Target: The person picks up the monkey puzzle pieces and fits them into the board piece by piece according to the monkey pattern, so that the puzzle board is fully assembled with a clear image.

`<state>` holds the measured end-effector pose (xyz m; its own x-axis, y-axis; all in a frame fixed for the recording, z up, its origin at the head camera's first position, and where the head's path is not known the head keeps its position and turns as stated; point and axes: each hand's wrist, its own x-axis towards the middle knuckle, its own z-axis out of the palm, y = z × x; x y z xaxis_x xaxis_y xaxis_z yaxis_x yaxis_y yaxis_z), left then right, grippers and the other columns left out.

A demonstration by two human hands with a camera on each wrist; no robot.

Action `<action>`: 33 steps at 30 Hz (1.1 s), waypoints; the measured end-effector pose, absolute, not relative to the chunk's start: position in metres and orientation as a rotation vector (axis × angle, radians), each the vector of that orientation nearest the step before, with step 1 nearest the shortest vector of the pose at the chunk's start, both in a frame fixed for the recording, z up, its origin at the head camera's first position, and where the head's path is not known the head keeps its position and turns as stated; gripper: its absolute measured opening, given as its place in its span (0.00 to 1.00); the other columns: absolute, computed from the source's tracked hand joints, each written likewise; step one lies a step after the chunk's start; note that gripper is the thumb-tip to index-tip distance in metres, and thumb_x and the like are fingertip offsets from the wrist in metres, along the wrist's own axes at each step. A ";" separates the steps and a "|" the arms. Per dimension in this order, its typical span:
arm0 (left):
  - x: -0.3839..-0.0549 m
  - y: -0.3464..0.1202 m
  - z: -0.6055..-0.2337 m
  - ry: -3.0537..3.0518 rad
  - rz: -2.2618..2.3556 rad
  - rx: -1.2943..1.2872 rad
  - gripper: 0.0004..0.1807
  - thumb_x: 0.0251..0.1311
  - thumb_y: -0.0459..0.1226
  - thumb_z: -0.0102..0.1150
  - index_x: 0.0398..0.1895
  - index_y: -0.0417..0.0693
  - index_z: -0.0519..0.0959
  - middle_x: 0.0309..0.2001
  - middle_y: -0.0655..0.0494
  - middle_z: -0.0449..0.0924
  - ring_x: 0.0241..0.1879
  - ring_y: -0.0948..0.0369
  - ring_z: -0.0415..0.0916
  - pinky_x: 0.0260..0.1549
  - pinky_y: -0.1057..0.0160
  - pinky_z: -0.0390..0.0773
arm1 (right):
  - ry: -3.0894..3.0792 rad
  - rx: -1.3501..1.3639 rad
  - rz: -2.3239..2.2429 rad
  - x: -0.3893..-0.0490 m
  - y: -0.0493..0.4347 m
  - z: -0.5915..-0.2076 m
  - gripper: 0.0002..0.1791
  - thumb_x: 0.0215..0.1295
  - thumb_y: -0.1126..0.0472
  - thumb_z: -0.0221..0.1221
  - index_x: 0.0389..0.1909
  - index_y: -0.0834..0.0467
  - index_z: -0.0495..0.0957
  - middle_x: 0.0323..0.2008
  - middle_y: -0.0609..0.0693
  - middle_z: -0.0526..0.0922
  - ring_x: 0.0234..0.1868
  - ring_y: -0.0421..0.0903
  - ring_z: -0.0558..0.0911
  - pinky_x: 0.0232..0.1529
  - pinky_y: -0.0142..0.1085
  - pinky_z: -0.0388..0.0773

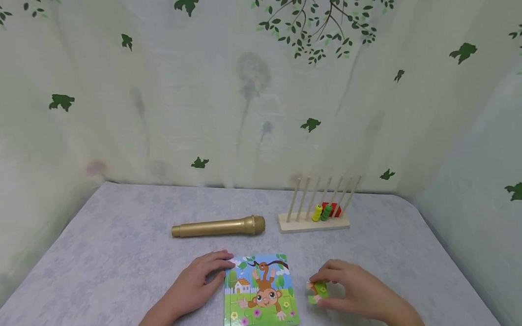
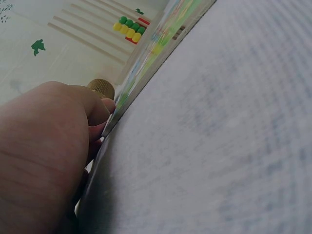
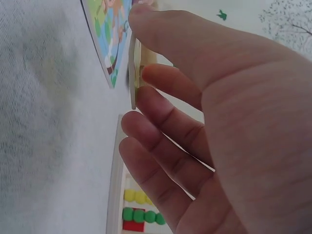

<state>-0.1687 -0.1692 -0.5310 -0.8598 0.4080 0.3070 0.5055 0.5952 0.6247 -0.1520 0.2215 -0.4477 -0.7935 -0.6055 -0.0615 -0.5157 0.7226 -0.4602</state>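
A square jigsaw puzzle (image 1: 263,293) with a monkey hanging from a branch lies flat on the table. Along its left side rests my left hand (image 1: 201,284), fingertips at the upper left edge and thumb beside the frame; the left wrist view shows them touching the board's side (image 2: 141,87). To the right of the board, my right hand (image 1: 356,288) pinches a puzzle piece (image 1: 318,291), green with brown and a yellow flower, between thumb and fingers. In the right wrist view the piece (image 3: 133,73) is seen edge-on; its picture is hidden there.
Behind the puzzle lies a gold toy microphone (image 1: 217,228). A wooden counting rack (image 1: 313,225) with upright pegs and yellow, green and red beads stands at the back right. A leaf-printed cloth (image 1: 223,111) hangs behind the grey table (image 1: 115,249).
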 end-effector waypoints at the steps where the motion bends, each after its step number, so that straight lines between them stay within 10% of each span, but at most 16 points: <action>1: -0.169 -0.169 -0.531 -2.688 -1.113 -0.772 0.15 0.71 0.35 0.62 0.56 0.60 0.85 0.66 0.60 0.79 0.69 0.51 0.73 0.64 0.40 0.74 | 2.707 -0.908 -0.637 -0.152 0.220 -0.448 0.20 0.62 0.37 0.69 0.52 0.38 0.85 0.44 0.28 0.79 0.44 0.34 0.79 0.46 0.34 0.84; 33: -0.169 -0.170 -0.533 -2.675 -1.122 -0.776 0.15 0.71 0.35 0.61 0.55 0.61 0.85 0.65 0.62 0.79 0.68 0.52 0.74 0.64 0.40 0.75 | 2.664 -1.265 -0.581 -0.150 0.178 -0.473 0.16 0.67 0.38 0.65 0.51 0.40 0.87 0.45 0.32 0.79 0.44 0.29 0.76 0.44 0.27 0.80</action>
